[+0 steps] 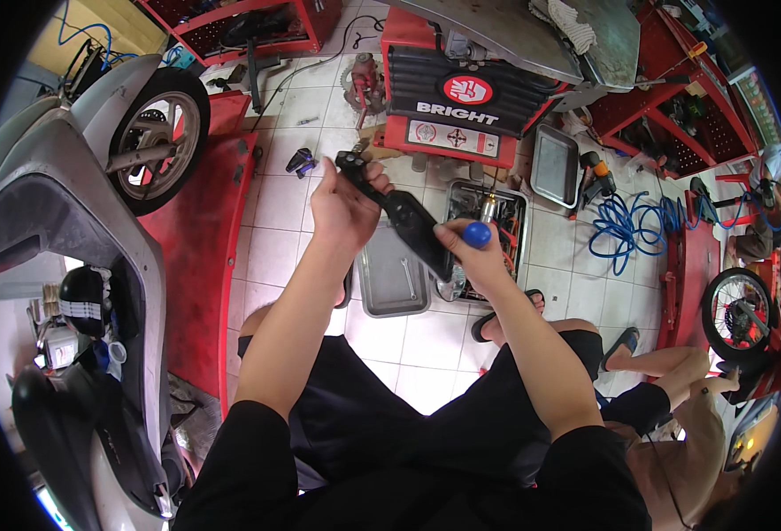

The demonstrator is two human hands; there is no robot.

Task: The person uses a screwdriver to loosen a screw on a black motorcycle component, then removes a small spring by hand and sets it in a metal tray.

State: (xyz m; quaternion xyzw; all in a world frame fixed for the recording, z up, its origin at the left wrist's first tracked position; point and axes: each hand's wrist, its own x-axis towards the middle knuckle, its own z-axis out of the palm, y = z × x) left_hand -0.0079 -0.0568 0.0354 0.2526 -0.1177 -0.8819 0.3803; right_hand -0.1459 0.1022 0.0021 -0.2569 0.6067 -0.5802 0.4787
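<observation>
Above the floor between my knees, a long black part (415, 228) slants down to the right. It has a narrow jointed end at upper left and a wider, flat body. My left hand (348, 205) is closed around the narrow end, with the palm turned up. My right hand (479, 259) is closed at the wide end, its thumb close against the part's edge. A blue rounded handle end (476, 234) sticks out of that hand; the rest of this tool is hidden. Below the part lies a grey metal tray (396, 304) with a wrench (409, 278) in it.
A tool-filled tray (523, 232) stands right of the grey one. A scooter (134, 239) and red platform (204, 257) flank me at left. Ahead is a red-and-black lift stand (452, 102). Coiled blue hose (625, 230) and a drill (597, 173) lie right; another person (673, 442) sits nearby.
</observation>
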